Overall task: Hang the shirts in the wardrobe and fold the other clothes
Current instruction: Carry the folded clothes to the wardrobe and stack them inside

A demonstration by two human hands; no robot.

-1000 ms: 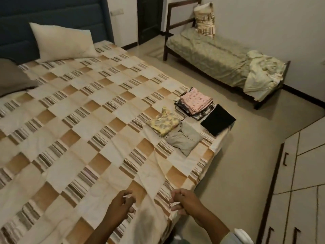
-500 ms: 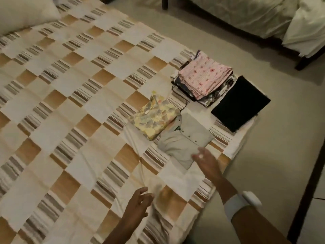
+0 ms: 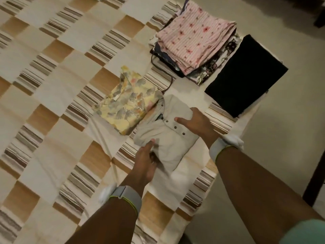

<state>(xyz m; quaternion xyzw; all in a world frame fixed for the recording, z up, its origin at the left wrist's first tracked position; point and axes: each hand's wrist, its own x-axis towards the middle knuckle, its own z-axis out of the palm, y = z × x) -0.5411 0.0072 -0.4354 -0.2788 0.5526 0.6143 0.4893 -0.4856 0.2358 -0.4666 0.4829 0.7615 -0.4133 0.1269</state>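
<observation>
**Two hands on the grey shirt, pick-up step**

Two hands meet on the folded grey button shirt (image 3: pixel 167 136), which lies on the bed (image 3: pixel 52 55) near its edge, at about 5 o'clock from frame centre.

- Left hand (image 3: pixel 146 159): at the shirt's near-left corner, fingers (image 3: pixel 149 144) curled into the fabric, pinching the fold.
- Right hand (image 3: pixel 195 120): on the shirt's far-right side, thumb on top. Its other fingers go over the edge, so whether they are tucked under I cannot tell.
- Floral yellow garment (image 3: pixel 126 104): folded, touching the shirt at its 10 o'clock.
- Pink striped stack (image 3: pixel 195 41): at 1 o'clock from the shirt, apart from it.
- Black folded item (image 3: pixel 246 74): at 2 o'clock, near the bed corner.

Judgement: folding looks mostly done, four neat piles. This is a buttoned shirt, so it likely belongs in the wardrobe; step in hand is lifting it off the bed.

Next move calls for lifting with both hands together so the fold holds, clearing the floral piece without dragging it. No hanger or wardrobe in view.
</observation>
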